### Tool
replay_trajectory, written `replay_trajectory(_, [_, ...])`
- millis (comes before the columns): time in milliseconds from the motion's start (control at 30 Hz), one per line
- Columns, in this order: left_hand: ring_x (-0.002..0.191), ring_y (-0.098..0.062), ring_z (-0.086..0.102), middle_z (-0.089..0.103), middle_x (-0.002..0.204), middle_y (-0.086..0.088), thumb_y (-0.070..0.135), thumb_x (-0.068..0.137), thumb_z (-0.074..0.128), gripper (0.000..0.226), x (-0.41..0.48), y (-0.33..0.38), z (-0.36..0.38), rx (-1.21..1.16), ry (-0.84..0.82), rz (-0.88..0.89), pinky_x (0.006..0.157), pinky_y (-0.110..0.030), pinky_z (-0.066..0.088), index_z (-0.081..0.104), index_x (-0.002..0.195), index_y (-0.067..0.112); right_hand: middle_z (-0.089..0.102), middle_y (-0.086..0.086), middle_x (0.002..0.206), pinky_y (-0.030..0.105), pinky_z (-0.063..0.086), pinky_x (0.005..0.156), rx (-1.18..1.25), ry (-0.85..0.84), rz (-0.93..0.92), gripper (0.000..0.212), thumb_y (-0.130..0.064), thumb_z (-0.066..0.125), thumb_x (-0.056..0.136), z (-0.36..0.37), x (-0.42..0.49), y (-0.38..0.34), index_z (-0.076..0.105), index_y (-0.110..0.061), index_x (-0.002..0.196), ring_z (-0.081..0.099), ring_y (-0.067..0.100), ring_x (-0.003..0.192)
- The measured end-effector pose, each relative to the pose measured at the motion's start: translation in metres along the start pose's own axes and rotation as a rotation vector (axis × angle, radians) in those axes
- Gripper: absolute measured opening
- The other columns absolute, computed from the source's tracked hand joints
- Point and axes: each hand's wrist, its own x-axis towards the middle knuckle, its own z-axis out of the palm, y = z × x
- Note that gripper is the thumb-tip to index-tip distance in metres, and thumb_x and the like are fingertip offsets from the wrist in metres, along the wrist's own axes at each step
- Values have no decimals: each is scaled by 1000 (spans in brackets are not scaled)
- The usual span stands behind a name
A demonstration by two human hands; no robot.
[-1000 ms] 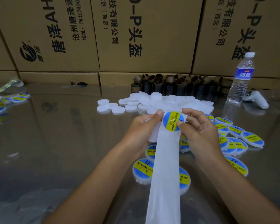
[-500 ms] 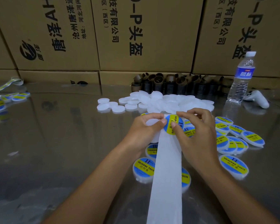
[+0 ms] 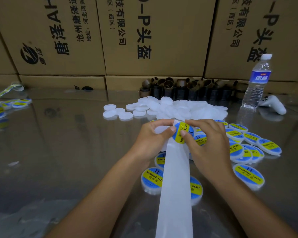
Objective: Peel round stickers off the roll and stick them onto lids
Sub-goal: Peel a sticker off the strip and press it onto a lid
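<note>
A white backing strip runs from the bottom edge up to my hands. At its top end sits a round blue and yellow sticker. My left hand grips the strip's top with a plain white lid behind it, thumb at the sticker's left edge. My right hand pinches the sticker's right side, thumb on its face. A heap of plain white lids lies beyond my hands. Several labelled lids lie to the right and under the strip.
Cardboard boxes wall off the back. A row of brown cardboard cores stands before them. A water bottle and a white controller are at the right. More labelled lids and a strip curl lie far left.
My hands have drawn closer together and slightly lower. My right thumb has slid onto the sticker's face, and the sticker has tilted and lifted partly off the strip.
</note>
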Motion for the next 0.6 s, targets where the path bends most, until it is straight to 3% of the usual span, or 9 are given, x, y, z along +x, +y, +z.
replay_trajectory(133, [66,-10,68,73,75,2,10,91,61,18,-1,1,0,-1,5,-16,56,-20,53,72,85,23,56,-16,90,14,27,76,19,6,-22,18,-22,70,83,-1,0,-1,68,-24,101,43,7,94])
replay_trajectory(300, [65,-10,66,71,81,-3,18,92,60,12,0,2,1,-19,25,-69,53,-19,50,71,91,14,56,-20,88,4,30,80,66,9,-24,18,-16,71,82,-3,-1,-4,67,-24,97,46,4,91])
replay_trajectory(433, [76,-20,67,72,85,-8,28,94,57,23,2,1,3,-42,35,-117,72,-31,53,72,94,10,61,-9,92,4,30,80,67,-4,-29,15,-12,72,80,-4,-1,-5,67,-21,91,52,12,93])
replay_trajectory(600, [81,-26,63,69,88,-15,21,93,59,18,3,1,4,-42,83,-130,79,-37,49,70,91,7,55,-5,92,3,30,79,81,13,-4,16,-7,76,75,-3,-1,-7,69,-20,82,51,15,94])
